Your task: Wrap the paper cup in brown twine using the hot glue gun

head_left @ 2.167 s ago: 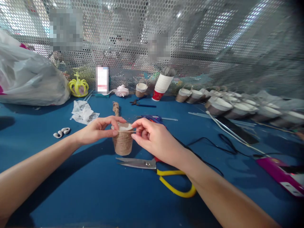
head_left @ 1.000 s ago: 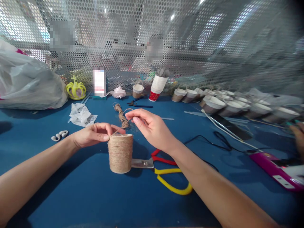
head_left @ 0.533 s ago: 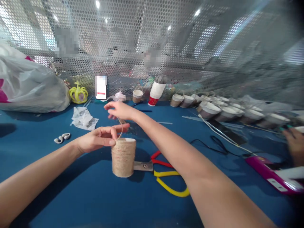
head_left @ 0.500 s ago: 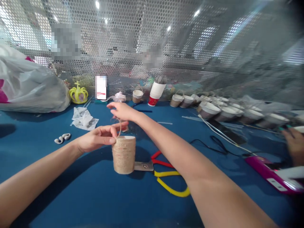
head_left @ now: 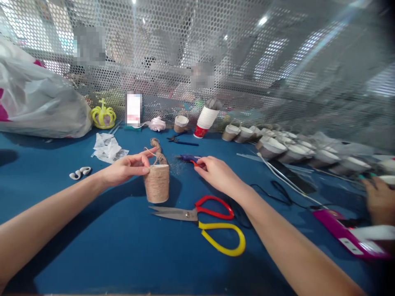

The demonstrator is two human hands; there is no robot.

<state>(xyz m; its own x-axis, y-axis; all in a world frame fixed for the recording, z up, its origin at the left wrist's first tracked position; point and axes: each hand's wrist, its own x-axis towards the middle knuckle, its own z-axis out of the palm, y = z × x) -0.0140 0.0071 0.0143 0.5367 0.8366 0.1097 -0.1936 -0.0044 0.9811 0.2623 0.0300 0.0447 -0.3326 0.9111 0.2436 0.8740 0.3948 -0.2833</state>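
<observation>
My left hand [head_left: 131, 167] pinches the rim of a paper cup [head_left: 157, 185] wrapped in jute twine, holding it upright at the centre. A strand of twine loops up by the fingers, and a twisted bundle of twine [head_left: 158, 150] lies just behind the cup. To the right, my right hand [head_left: 214, 172] has its fingers closed on the orange-red part of a blue glue gun [head_left: 189, 158], whose nozzle points left. Scissors [head_left: 188, 215] with red and yellow handles lie in front of the cup, blades towards the left.
Several twine cups [head_left: 298, 147] crowd the back right. Behind stand a tilted stack of paper cups [head_left: 207, 119], pliers [head_left: 183, 142] and a phone [head_left: 134, 109]. A purple power strip [head_left: 342, 234] sits at right, near another person's hand [head_left: 378, 193]. A plastic bag [head_left: 43, 102] fills the left.
My right hand has moved from beyond the cup rightward to the glue gun and closed on it. My left hand has lifted the cup slightly away from the scissor blades, which now show.
</observation>
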